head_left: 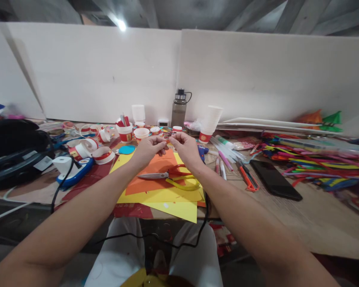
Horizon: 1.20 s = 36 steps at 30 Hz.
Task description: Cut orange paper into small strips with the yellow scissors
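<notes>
Over the far part of the paper stack, my left hand (150, 150) and my right hand (185, 148) face each other, fingertips nearly touching. Both are closed in a pinch; whatever they hold is too small to make out. Beneath them lies a sheet of orange paper (146, 187) on top of yellow paper (179, 209). Scissors (158, 175) with red and yellow handles rest on the sheets, blades pointing left. A blue glue gun (202, 151) is partly hidden behind my right hand. To the left of my left hand is a round blue piece (127, 149).
Cut paper-cup rings (103, 155) and a blue-and-white power strip (74, 173) lie left. Stacked paper cups (211, 121) and a bottle (178, 111) stand behind. At right are a utility knife (249, 178), a phone (275, 180) and colourful pipe cleaners (317, 163). A black cable (155, 236) crosses my lap.
</notes>
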{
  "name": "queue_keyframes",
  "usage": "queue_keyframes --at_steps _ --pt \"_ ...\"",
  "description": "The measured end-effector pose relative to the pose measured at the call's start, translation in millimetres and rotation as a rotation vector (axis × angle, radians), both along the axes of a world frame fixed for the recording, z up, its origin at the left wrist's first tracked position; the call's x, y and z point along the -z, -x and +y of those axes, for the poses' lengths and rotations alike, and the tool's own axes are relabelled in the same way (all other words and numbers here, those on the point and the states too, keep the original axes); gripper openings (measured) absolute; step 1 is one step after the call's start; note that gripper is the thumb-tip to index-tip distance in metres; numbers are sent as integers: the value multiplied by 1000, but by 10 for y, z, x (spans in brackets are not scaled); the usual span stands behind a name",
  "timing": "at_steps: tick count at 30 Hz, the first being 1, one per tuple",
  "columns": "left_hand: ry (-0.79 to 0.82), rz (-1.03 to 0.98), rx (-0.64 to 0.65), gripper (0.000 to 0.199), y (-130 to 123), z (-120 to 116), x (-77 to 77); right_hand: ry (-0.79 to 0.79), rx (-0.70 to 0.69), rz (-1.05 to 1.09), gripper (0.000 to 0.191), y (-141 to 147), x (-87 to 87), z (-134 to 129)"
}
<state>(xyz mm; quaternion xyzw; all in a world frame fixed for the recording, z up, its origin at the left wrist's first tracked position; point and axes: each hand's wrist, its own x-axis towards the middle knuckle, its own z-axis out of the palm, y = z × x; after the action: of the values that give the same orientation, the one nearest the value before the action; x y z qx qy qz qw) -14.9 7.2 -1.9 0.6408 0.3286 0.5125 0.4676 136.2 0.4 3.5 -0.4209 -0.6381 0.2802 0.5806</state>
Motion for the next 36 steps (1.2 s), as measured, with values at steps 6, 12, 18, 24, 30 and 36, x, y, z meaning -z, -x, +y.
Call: queue_keyframes --at_steps 6,12,18,24,30,36 --pt "-123 -90 -141 15 2 -44 -42 1 -24 -6 22 16 -6 -7" --pt "-157 -120 -109 16 -12 -90 -51 25 -23 12 23 13 2 7" --pt "-97 -165 -98 16 -4 -64 -39 81 -54 58 23 21 14 13" --pt "95 -229 -19 16 10 -21 -46 36 24 -52 22 19 21 9" --pt "142 -225 65 19 -1 4 -8 30 42 -92 21 13 20 -9" --pt "172 -241 74 18 12 7 -18 58 11 -72 18 38 -14 -51"
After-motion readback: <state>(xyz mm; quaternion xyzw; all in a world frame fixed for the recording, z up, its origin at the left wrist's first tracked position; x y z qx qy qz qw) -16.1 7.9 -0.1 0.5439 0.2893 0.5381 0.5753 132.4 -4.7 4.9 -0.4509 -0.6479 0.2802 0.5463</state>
